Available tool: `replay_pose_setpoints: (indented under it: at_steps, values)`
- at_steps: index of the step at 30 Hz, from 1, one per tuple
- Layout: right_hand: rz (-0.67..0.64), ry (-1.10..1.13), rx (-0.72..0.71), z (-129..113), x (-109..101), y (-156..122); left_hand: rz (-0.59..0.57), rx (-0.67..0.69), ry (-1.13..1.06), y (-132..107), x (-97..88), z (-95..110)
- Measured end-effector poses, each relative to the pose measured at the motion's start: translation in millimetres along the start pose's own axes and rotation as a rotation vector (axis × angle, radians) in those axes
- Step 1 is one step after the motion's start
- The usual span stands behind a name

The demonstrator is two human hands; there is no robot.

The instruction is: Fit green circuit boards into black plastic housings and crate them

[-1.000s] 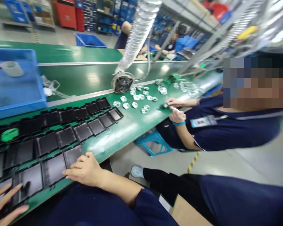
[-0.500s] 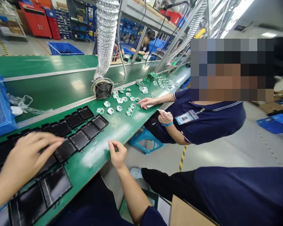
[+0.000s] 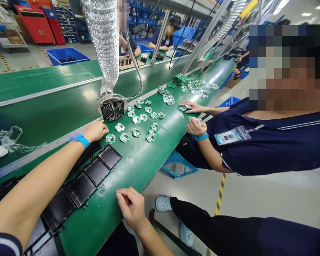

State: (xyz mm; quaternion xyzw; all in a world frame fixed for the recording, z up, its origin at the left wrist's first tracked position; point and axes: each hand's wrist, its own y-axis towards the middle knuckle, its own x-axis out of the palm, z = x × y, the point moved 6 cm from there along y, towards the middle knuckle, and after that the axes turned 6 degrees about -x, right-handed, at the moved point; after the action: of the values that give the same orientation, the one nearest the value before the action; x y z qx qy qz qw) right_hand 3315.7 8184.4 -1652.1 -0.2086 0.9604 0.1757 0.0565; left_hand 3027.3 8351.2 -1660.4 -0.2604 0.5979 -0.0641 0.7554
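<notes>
My left hand [image 3: 95,131], with a blue band on the wrist, reaches across the green bench [image 3: 128,167]. Its fingers are curled, right beside a small round circuit board [image 3: 110,138]; whether it holds anything is hidden. That board is the nearest of several [image 3: 136,132] scattered on the bench. Under my left forearm lies a row of flat black plastic trays [image 3: 96,170]. My right hand [image 3: 130,206] rests at the near edge of the bench, its fingers pinched together on something I cannot make out.
A small fan [image 3: 112,109] on a silver flexible duct [image 3: 104,42] stands just behind the boards. A seated co-worker has one hand [image 3: 192,106] on the boards and the other [image 3: 196,126] closed. A conveyor belt [image 3: 56,103] runs behind, with a crumpled plastic bag [image 3: 8,137].
My left hand has left the black trays and stretched forward to the round boards by the fan. My right hand has stayed at the bench edge. The view has turned slightly.
</notes>
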Motion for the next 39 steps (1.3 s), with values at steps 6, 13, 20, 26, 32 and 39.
replay_pose_setpoints:
  at_steps: [6, 13, 20, 26, 32, 39]
  values:
    - [-0.002, 0.018, 0.001, 0.7, -1.6, 0.0, -0.217, -0.069, -0.096, 21.8, 9.2, -22.3]
    - [0.009, 0.0, -0.031, 0.1, -3.1, 2.6, -0.299, -0.101, -0.258, 34.5, 26.9, -31.0]
    - [0.073, -0.033, -0.034, 3.3, 0.0, 0.9, -0.331, -0.061, -0.319, 39.7, 23.2, -20.7]
    - [0.079, -0.023, 0.008, 6.3, 1.6, -0.4, -0.272, -0.037, -0.368, 37.1, 18.0, -8.5]
    - [0.238, 0.195, 0.314, 17.0, -16.2, 14.2, -0.024, -0.068, -0.502, 5.9, -16.7, 0.6]
    - [0.335, 0.745, 0.438, 0.3, 39.7, 72.5, 0.161, -0.117, -0.87, -141.8, -44.6, 8.2]
